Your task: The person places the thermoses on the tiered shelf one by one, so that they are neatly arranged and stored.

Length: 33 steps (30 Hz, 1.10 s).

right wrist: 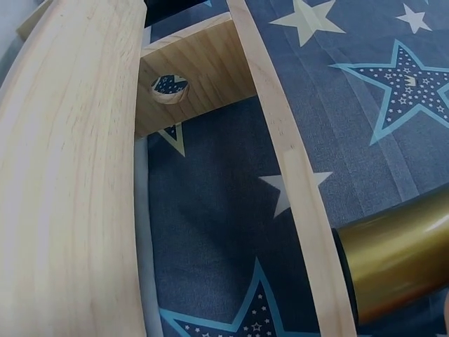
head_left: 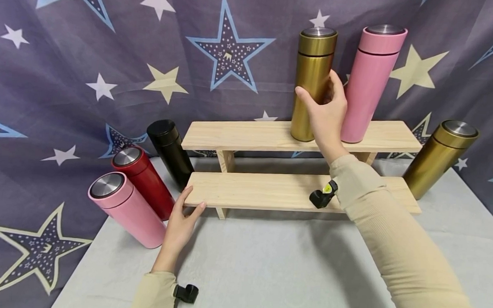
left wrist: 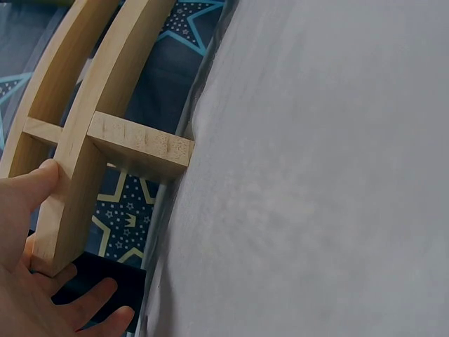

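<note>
A two-tier wooden shelf (head_left: 245, 190) stands on the table. My right hand (head_left: 328, 114) grips a gold thermos (head_left: 302, 106), thumb on its left side and fingers around its right. This thermos is upright at the upper board (head_left: 239, 133), its dark base beside the board's edge in the right wrist view. Just right of it stands a tall pink thermos (head_left: 373, 86), partly behind my hand. My left hand (head_left: 181, 229) holds the left end of the lower board; in the left wrist view the thumb lies on the board (left wrist: 74, 189) and fingers curl around its end.
Left of the shelf stand a black thermos (head_left: 172, 153), a red thermos (head_left: 146, 182) and a shorter pink thermos (head_left: 134, 213). Another gold thermos (head_left: 438, 158) stands at the shelf's right end. A star-patterned cloth (head_left: 232, 103) hangs behind the grey-white table (head_left: 266, 265).
</note>
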Available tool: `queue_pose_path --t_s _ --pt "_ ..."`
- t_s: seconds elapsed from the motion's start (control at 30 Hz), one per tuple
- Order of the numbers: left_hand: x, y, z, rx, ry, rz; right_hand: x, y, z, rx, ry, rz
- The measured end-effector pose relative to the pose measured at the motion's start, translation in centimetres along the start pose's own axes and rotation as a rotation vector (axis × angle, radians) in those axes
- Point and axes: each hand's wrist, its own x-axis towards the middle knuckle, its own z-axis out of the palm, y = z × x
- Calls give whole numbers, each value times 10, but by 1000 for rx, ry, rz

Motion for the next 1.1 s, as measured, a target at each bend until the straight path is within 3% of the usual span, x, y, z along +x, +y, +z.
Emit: queue_pose_path --t_s 0.33,1.1 --pt "1 -1 0 20 3 -6 0 3 4 0 -16 -15" --pt "1 -2 0 20 -6 -5 -14 -8 -14 -191 -149 28"
